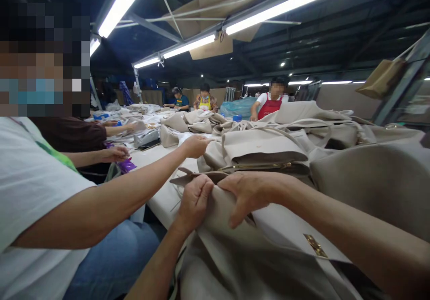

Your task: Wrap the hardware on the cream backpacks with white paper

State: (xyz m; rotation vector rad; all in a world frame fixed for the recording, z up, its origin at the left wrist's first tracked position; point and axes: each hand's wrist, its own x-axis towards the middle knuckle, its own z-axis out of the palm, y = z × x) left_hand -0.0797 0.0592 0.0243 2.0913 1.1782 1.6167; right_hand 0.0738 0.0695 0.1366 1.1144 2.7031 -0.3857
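Note:
A large beige leather bag point(228, 259) fills the bottom centre, held tilted at the table's edge, with a gold clasp point(315, 245) on its right part. My left hand point(196, 199) is closed on the bag's upper edge, thumb and fingers pressed together. Just to its right, my right hand point(247, 192) is spread over the bag's opening, thumb apart from the fingers and touching the leather. What lies under its fingertips is hidden. Behind both hands lies another beige bag point(265, 146) with a gold zip along its lower edge.
A co-worker in a white shirt point(43, 192) sits close on the left, an arm reaching across near my left hand. Beige bags point(372, 179) pile up on the right. More pieces cover the long white table point(157, 156). Several people work farther back.

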